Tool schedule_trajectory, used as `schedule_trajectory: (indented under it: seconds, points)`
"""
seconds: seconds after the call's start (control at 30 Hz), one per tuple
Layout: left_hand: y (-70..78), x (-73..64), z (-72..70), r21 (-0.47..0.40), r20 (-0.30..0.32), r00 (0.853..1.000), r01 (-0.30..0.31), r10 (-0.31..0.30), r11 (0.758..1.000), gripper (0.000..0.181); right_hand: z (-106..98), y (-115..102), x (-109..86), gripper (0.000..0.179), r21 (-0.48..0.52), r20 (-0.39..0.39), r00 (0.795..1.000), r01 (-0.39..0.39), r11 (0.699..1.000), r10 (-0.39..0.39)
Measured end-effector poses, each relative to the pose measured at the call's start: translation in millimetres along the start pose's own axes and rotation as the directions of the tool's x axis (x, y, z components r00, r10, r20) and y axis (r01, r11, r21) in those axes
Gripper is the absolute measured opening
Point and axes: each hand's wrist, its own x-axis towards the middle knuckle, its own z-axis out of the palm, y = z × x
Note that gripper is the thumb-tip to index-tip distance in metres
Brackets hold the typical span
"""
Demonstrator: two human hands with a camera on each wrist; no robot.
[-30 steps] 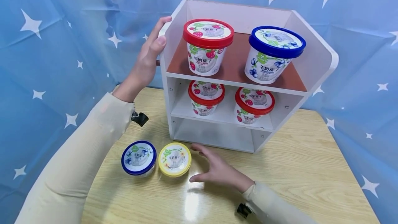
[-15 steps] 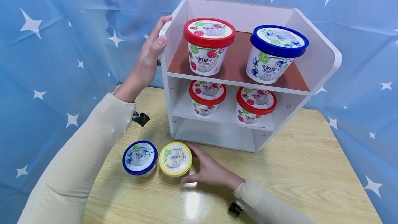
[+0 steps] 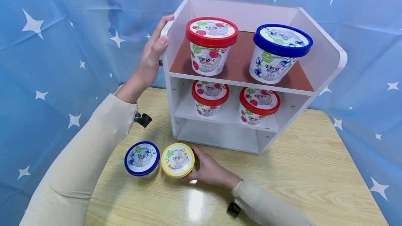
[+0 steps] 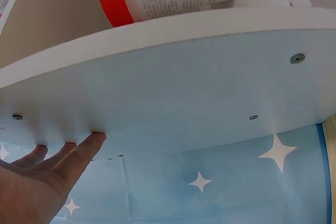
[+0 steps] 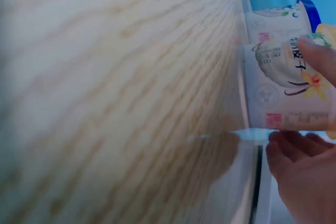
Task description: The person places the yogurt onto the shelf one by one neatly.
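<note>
On the table, my right hand (image 3: pixel 210 170) grips a yellow-lidded cup (image 3: pixel 178 160) from its right side. The right wrist view shows the thumb (image 5: pixel 320 59) against the cup's printed wall, with the fingers on the opposite side. Just left of it stands a blue-lidded cup (image 3: pixel 142 158) with blueberry pictures. My left hand (image 3: pixel 147 57) rests on the left side panel of a white shelf unit (image 3: pixel 309 93). In the left wrist view, extended fingers (image 4: pixel 81 158) touch the panel's outer face. The left thumb lies at the panel's front edge in the head view.
A red-lidded cup (image 3: pixel 210 53) and another blue-lidded cup (image 3: pixel 276 60) stand on the brown top shelf. Two red-lidded cups, one left (image 3: pixel 208 100) and one right (image 3: pixel 255 107), occupy the middle shelf. A blue star-patterned curtain (image 3: pixel 62 72) hangs behind the wooden table (image 3: pixel 314 170).
My right hand has moved left to the yellow-lidded cup and its thumb and fingers have closed on the cup. The left hand stays on the shelf unit.
</note>
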Motion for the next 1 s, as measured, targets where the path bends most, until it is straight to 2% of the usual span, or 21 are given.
schedule_trajectory:
  seconds: [0.23, 0.43, 0.57, 0.73, 1.0]
  points:
    - [0.7, 0.0, 0.9, 0.003, 0.001, 1.0, 0.004, -0.004, 1.0, 0.063, -1, 1, -0.3, 0.095, 0.026, 0.006, 1.0, 0.013, 1.0, -0.013]
    - [0.8, 0.5, 0.8, -0.006, 0.001, 1.0, 0.022, -0.022, 1.0, 0.063, -5, 2, -3.8, 0.094, 0.03, -0.02, 0.999, -0.027, 0.999, 0.028]
    - [0.7, 1.3, -0.1, -0.008, -0.002, 1.0, 0.015, -0.015, 1.0, 0.063, -11, 2, -5.9, 0.094, 0.075, -0.043, 0.998, -0.043, 0.996, 0.047]
    - [0.3, -0.2, -1.2, -0.004, -0.009, 1.0, 0.019, -0.019, 1.0, 0.064, -21, 4, -8.7, 0.092, 0.098, -0.088, 0.995, -0.042, 0.994, 0.05]
    - [0.9, -0.3, -1.1, -0.009, -0.01, 1.0, 0.028, -0.028, 1.0, 0.063, -39, 8, -8.0, 0.087, 0.099, -0.216, 0.976, -0.005, 0.995, 0.027]
